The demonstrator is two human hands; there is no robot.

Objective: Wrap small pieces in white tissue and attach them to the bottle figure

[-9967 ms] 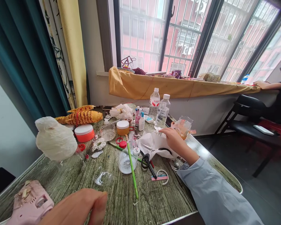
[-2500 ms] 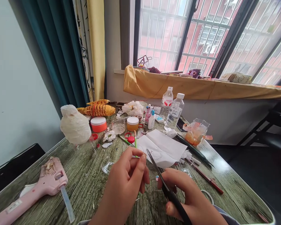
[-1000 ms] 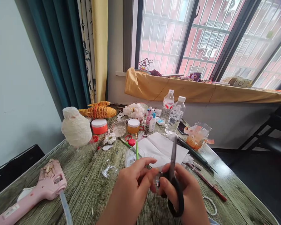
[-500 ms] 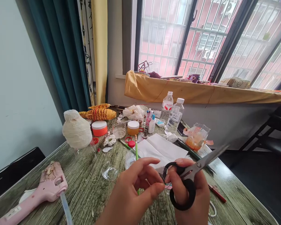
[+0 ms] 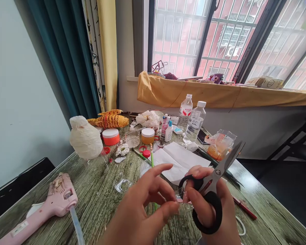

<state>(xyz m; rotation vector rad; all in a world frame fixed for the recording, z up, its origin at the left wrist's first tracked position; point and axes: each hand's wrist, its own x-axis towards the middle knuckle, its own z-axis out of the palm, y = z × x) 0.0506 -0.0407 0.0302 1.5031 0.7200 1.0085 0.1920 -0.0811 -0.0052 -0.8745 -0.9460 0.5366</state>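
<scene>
Black-handled scissors (image 5: 218, 172) are in my right hand (image 5: 215, 207), with a finger or thumb through the lower loop. Their blades point up and to the right, tips slightly apart. Close beside it, my left hand (image 5: 150, 200) pinches with thumb and fingertips, the index finger raised. What lies in the pinch is too small to make out; a small clear and pinkish bit shows between the two hands. Behind them lie an unfolded white paper (image 5: 177, 156) and a green pencil (image 5: 152, 156).
At left lies a pink glue gun (image 5: 56, 204) with its glue stick. Further back stand a white wrapped form (image 5: 85, 137), an orange-red jar (image 5: 111, 137), an amber jar (image 5: 148, 136) and a water bottle (image 5: 194, 124). A dark red pen (image 5: 244, 207) rests at right.
The scissors have tilted more upright and their blade tips have parted a little. Both hands stay close together, the right one slightly further right. The view has shifted a little.
</scene>
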